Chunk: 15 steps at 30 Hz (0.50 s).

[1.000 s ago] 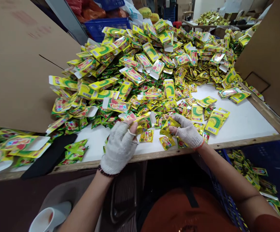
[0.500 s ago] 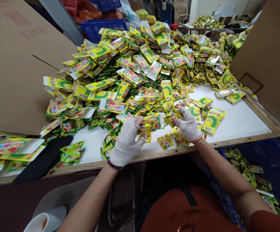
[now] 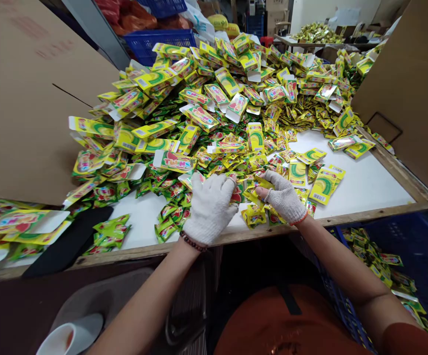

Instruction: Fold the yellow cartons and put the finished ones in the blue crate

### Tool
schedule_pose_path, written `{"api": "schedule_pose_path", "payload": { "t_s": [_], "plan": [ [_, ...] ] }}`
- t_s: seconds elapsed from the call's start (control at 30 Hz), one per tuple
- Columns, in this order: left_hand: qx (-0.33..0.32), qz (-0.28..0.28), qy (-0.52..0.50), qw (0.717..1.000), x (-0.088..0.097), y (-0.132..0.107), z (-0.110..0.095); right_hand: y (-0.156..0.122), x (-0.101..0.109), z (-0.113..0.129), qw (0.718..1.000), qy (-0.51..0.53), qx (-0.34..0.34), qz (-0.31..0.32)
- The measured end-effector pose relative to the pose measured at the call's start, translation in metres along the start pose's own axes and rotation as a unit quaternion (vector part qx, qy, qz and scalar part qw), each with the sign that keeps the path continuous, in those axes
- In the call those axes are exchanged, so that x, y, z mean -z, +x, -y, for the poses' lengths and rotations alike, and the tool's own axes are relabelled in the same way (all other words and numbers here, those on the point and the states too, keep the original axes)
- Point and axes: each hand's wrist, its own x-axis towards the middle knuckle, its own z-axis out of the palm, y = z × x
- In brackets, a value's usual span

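Note:
My left hand, in a white knit glove with bare fingertips, is palm down near the table's front edge. Its fingers curl downward, and whatever lies under them is hidden. Just right of its fingers a green and red end of a small box shows. My right hand, gloved the same way, pinches a small yellow candy packet between thumb and fingers. Below it lie loose yellow packets. Flat yellow boxes rest to its right.
A large heap of small boxes and packets covers the table's back. Cardboard sheets flank both sides. A wooden rim edges the white tabletop. A blue crate with packets stands lower right, a cup lower left.
My left hand has moved right and turned palm down, so the yellow packet seen in it earlier is now out of sight. My right hand has shifted slightly left and down, still pinching.

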Motion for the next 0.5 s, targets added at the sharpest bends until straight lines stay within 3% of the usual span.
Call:
{"api": "schedule_pose_path", "payload": {
  "t_s": [0.23, 0.37, 0.5],
  "plan": [
    [-0.054, -0.01, -0.159, 0.986, -0.015, -0.005, 0.013, 0.0, 0.016, 0.007, 0.979, -0.185, 0.081, 0.031],
    [-0.092, -0.012, -0.188, 0.978, -0.015, -0.007, 0.015, 0.0, 0.019, 0.011, 0.959, -0.248, 0.137, 0.025],
    [-0.099, -0.01, -0.185, 0.978, -0.017, -0.007, 0.014, -0.005, 0.015, 0.014, 0.929, -0.315, 0.175, 0.087]
  ]
}}
